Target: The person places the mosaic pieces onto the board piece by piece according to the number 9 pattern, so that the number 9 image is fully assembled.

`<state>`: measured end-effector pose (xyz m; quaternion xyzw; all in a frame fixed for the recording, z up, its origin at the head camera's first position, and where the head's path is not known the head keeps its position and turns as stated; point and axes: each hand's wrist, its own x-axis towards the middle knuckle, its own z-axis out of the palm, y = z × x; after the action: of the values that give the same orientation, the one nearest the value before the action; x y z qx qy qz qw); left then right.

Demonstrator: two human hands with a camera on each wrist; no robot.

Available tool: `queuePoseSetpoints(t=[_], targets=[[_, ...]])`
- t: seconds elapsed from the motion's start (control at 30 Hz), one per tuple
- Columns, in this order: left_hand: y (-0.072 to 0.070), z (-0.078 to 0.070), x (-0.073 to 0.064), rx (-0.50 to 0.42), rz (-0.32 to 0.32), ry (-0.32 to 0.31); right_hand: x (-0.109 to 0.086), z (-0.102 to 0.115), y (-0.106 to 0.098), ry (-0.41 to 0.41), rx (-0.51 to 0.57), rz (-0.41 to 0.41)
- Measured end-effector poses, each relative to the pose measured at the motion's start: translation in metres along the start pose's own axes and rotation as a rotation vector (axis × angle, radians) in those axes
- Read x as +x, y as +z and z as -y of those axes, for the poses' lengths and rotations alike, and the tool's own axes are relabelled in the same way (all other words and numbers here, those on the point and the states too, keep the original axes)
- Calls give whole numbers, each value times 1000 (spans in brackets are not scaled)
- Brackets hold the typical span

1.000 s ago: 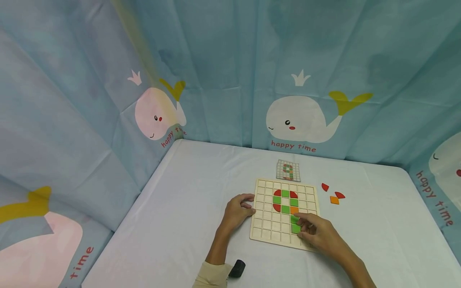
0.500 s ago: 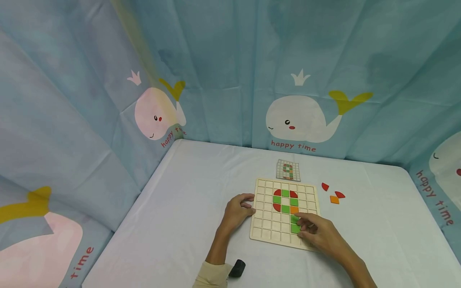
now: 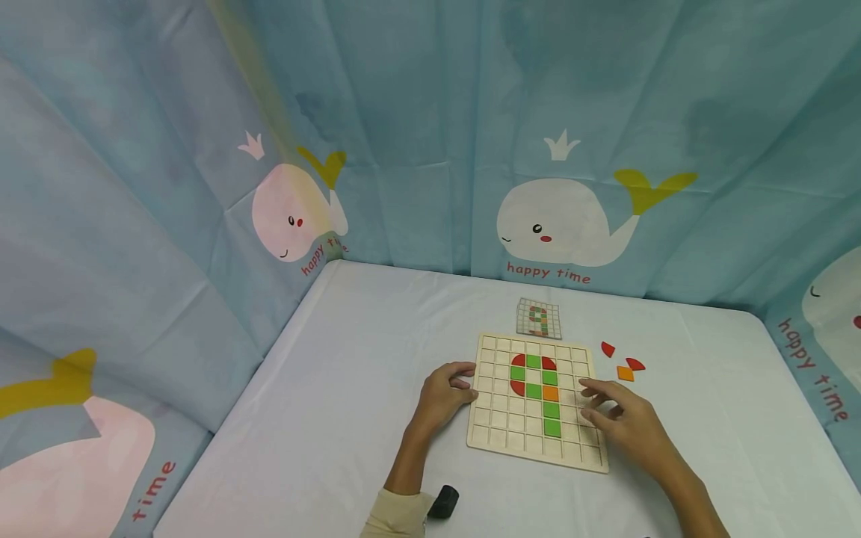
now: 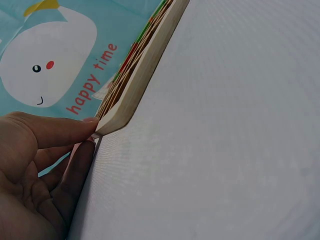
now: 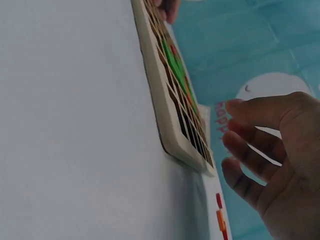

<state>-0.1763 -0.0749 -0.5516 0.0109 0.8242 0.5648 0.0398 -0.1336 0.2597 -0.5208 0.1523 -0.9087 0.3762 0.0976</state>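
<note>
A light wooden grid board [image 3: 498, 426] lies on the table with green squares, red quarter-circles and an orange square set in its cells. At its left edge my left hand [image 3: 444, 396] holds the rim, thumb and fingertips right at the edge; the left wrist view shows the thumb [image 4: 65, 131] against the wood. Over the board's right side hovers my right hand [image 3: 628, 422], fingers loosely bent and apart, with nothing between them. Two green squares [image 3: 552, 427] run below the orange square [image 3: 550, 393], fully visible in the head view.
Behind the board stands a small pattern card [image 3: 538, 319] showing a coloured figure on a grid. To the right lie loose red quarter-circles [image 3: 608, 349] and an orange square [image 3: 625, 373]. A black object [image 3: 444, 501] sits by the left sleeve. Whale-print curtains [image 3: 403, 202] enclose the table.
My right hand has let go of the lower green square and moved right, its fingers spreading apart. The green squares are now uncovered in their cells. The left hand has stayed put.
</note>
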Motion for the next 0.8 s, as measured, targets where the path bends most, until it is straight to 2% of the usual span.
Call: queuePoseSetpoints(t=[0.2,0.4,0.53,0.8], targets=[[1,0,0,3,-5,-5,7,-14,-14,24,-87,-94],[1,0,0,11,-10,-9,10,-30,-26,19,-122,-135],[1,1,0,16,-14,-5,11,-38,-31,45,-117,-111],[1,0,0,13,-13,-4,17,-49,-38,202,-172,-7]])
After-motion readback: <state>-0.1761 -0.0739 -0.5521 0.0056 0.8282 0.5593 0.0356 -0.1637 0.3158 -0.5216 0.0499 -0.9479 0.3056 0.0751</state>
